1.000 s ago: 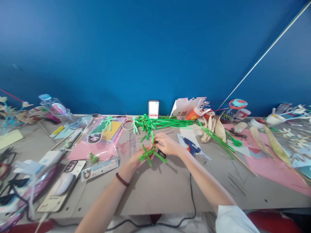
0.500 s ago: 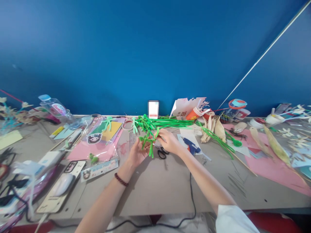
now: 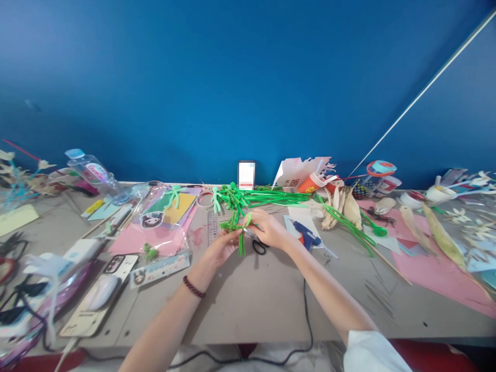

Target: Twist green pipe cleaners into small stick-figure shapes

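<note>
Between my hands is a figure of bent green pipe cleaners (image 3: 242, 247), its stems hanging down. My left hand (image 3: 222, 249) is closed around it from the left, thumb pressed against the middle. From the right, my right hand (image 3: 269, 228) pinches an upper strand of the same piece; its fingertips are partly hidden. Black-handled scissors (image 3: 259, 248) lie on the table just below my right hand. Behind the hands, a bundle of straight green pipe cleaners (image 3: 281, 197) lies beside a heap of curled green ones (image 3: 232, 195).
A blue glue gun (image 3: 309, 235) rests on white paper to the right, its cord running toward the front edge. Leftward are a plastic bag of coloured paper (image 3: 151, 235) and a phone with a mouse on it (image 3: 101, 292). Dried husks (image 3: 352, 209) and orange cups (image 3: 308, 183) stand right.
My left thumb has come over the pipe-cleaner figure and the two hands are closer together. The figure has turned slightly. The whole view has shifted a little.
</note>
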A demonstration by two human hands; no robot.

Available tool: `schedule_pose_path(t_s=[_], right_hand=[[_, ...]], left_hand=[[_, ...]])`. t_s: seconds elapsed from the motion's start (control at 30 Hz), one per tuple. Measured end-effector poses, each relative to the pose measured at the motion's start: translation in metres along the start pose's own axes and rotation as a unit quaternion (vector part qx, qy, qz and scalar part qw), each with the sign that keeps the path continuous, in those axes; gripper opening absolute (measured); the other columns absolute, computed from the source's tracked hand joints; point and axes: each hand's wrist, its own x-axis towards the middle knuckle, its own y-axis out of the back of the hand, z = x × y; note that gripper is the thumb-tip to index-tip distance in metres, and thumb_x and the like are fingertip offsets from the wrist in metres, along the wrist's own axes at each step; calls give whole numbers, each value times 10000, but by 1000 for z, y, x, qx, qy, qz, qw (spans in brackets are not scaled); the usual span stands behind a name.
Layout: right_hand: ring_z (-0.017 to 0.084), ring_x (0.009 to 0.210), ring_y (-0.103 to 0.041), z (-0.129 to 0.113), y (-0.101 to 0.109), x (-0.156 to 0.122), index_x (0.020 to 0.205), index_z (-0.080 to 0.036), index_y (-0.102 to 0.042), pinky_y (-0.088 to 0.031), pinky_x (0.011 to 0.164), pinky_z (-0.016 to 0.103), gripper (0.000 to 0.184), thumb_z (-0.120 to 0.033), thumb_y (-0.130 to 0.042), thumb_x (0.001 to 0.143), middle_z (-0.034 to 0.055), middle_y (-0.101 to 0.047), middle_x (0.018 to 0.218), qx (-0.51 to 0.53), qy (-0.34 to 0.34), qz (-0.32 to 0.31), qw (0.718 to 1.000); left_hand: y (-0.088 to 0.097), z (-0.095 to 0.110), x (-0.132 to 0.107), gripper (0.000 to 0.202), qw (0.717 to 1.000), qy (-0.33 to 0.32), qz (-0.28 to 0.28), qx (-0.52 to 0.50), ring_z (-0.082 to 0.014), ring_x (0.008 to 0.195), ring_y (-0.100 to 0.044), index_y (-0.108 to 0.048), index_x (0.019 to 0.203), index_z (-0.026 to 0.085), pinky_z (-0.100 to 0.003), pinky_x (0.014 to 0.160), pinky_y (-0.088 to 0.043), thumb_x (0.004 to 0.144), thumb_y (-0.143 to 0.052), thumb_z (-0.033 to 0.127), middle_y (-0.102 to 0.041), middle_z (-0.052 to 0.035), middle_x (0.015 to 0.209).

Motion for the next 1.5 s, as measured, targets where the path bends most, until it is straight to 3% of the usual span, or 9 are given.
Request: schedule_pose_path(t_s=[0.23, 0.47, 0.8, 0.9, 1.0, 1.13, 1.3, 1.4, 1.5], right_hand=[[197, 858, -502, 1, -4, -1, 859, -193, -573, -406, 775, 306, 166, -151, -415, 884, 62, -591, 857, -3, -11, -14, 1000], [188, 850, -536, 0, -7, -1, 840, -188, -603, -410, 754, 286, 176, -156, -432, 868, 62, -614, 840, 10, -37, -17, 999], [138, 610, -554, 5, -3, -3, 653, -159, -589, -369, 562, 227, 161, -267, -565, 771, 15, -639, 644, 98, -222, 36, 970], [131, 564, -555, 11, -4, -2, 624, -155, -572, -369, 532, 223, 189, -313, -633, 709, 7, -637, 599, 204, -300, 35, 931], [129, 572, -581, 18, -7, -1, 608, -148, -580, -419, 579, 234, 205, -304, -712, 619, 3, -639, 591, 338, -363, 34, 868], [119, 529, -580, 23, -13, 0, 569, -144, -563, -472, 602, 253, 186, -214, -735, 573, -7, -609, 548, 505, -428, 14, 749], [107, 511, -568, 23, -28, -1, 602, -143, -571, -494, 591, 240, 91, -126, -592, 689, 15, -600, 521, 629, -498, 4, 597], [116, 543, -589, 24, -35, -1, 634, -142, -582, -497, 609, 243, 88, -112, -560, 714, 31, -618, 546, 656, -489, 49, 573], [130, 572, -611, 26, -36, -1, 659, -147, -585, -499, 642, 262, 56, -122, -633, 674, 23, -636, 589, 646, -464, 83, 600]], left_hand=[[-2, 1, -2, 197, 998, -13, 7, 68, -122, 565, -574, -676, 690, 98, -231, 555, -434, 626, -752, 268, -647, -41, 612], [4, -3, 2, 192, 990, -52, -5, 129, -121, 564, -551, -658, 625, 112, -237, 570, -410, 586, -764, 267, -616, -32, 571], [-5, 0, -4, 189, 921, -202, 29, 331, -170, 703, -593, -681, 765, 156, -266, 655, -433, 619, -720, 268, -676, -41, 747], [-6, 1, -5, 151, 895, -254, 28, 367, -184, 734, -604, -674, 751, 161, -283, 698, -450, 635, -698, 255, -678, -42, 753], [-5, 2, -7, 139, 886, -271, 12, 377, -194, 757, -612, -676, 759, 161, -303, 737, -464, 650, -685, 247, -679, -45, 757], [-8, 2, -12, 113, 894, -277, 6, 352, -200, 775, -615, -683, 748, 156, -311, 760, -467, 673, -676, 240, -677, -54, 761], [-5, -3, -10, 147, 925, -269, 30, 266, -177, 721, -605, -676, 774, 150, -300, 702, -477, 675, -691, 257, -663, -49, 753], [-2, -5, -6, 185, 946, -229, 46, 225, -154, 685, -595, -672, 801, 149, -277, 662, -472, 679, -695, 286, -658, -39, 735], [-2, -5, -4, 227, 954, -207, 41, 212, -151, 713, -599, -670, 848, 148, -276, 691, -471, 668, -707, 281, -664, -44, 772]])
